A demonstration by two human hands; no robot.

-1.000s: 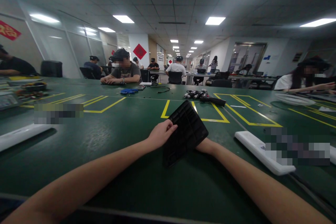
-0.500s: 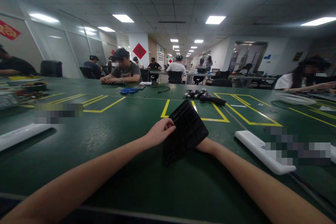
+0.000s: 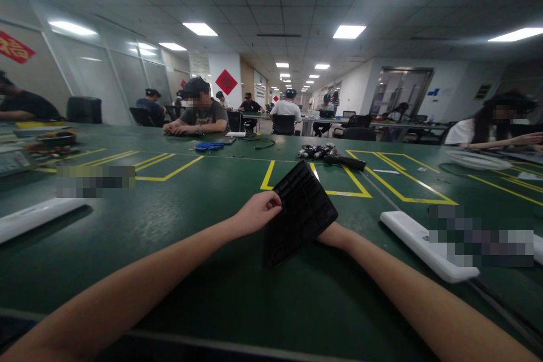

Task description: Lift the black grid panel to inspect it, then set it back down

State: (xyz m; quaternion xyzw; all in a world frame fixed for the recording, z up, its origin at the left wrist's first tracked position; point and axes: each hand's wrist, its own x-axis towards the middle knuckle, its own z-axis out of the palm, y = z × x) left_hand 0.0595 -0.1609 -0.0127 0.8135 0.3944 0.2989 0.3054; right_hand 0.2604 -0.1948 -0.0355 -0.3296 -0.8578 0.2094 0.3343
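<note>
While on edge, black tray (image 3: pixel 302 210) pinched at its rim by left hand (image 3: pixel 255 216), right hand (image 3: pixel 330 233) behind it, grip unseen.

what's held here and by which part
A black tray: left hand grips its left edge; right hand is behind its lower right side, grip hidden.
</note>
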